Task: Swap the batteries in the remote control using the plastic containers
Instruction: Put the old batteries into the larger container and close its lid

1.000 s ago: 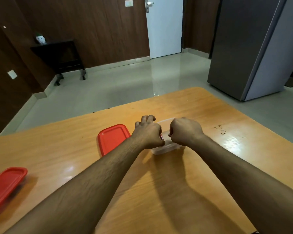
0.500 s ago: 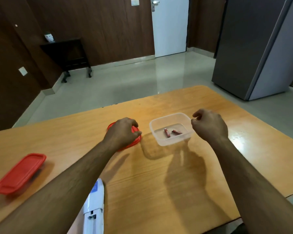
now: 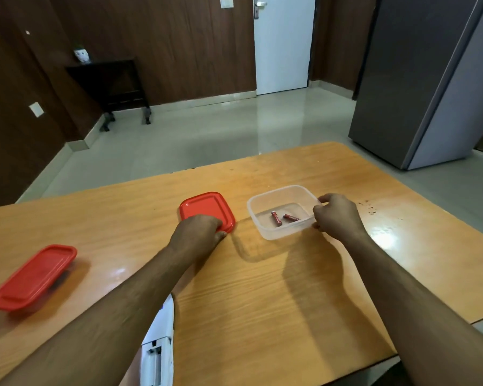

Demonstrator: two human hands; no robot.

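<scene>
A clear plastic container (image 3: 265,232) stands open on the wooden table (image 3: 262,316), with two red batteries (image 3: 276,218) lying inside. My right hand (image 3: 336,215) pinches its right rim. Left of it a loose red lid (image 3: 204,206) lies flat, and my left hand (image 3: 198,235) grips its near edge. A second container with a red lid on (image 3: 34,277) sits at the far left. A white remote control (image 3: 158,344), its battery bay open, lies near the table's front edge, partly hidden by my left forearm.
The table's right edge runs past a grey refrigerator (image 3: 430,79) that stands on the floor. A dark side table (image 3: 109,84) and a white door (image 3: 283,43) are at the far wall. Small dark specks (image 3: 370,207) mark the tabletop right of the container.
Both hands came away from above the clear container, leaving two batteries in it. My left hand went to the loose red lid; my right hand closed on the container's right rim.
</scene>
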